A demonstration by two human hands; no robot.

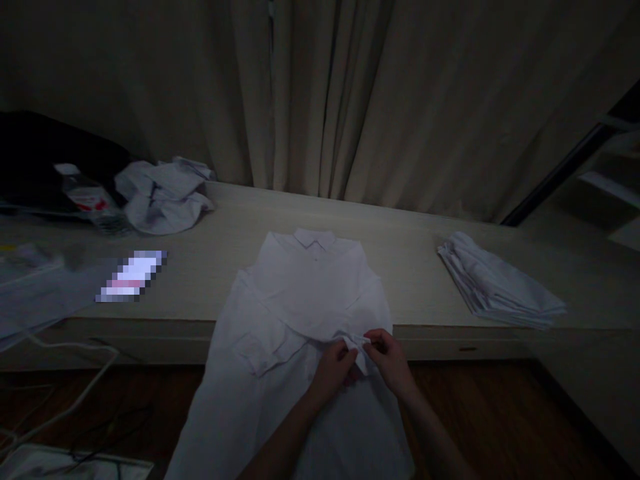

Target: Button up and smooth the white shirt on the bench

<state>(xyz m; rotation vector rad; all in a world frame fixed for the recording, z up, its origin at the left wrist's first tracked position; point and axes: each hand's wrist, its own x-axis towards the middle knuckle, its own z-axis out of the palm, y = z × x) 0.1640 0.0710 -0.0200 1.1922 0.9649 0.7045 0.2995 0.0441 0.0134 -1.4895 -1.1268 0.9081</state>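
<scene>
A white long-sleeved shirt (313, 287) lies spread with its collar toward the curtain. Its upper part rests on the desk, and white cloth hangs over the front edge toward me. One sleeve (260, 350) is folded across the front on the left side. My left hand (336, 367) pinches the cuff of the other sleeve near the shirt's middle. Close beside it on the right, my right hand (384, 353) grips the same cuff (357, 343) between thumb and fingers. The fingertips are partly hidden by the cloth.
A stack of folded white cloth (500, 280) lies on the desk (415, 267) at right. At left are a crumpled white garment (167, 197), a water bottle (93, 200), a lit, blurred-out phone (133, 277) and a white cable (90, 387). Curtains (310, 100) hang behind.
</scene>
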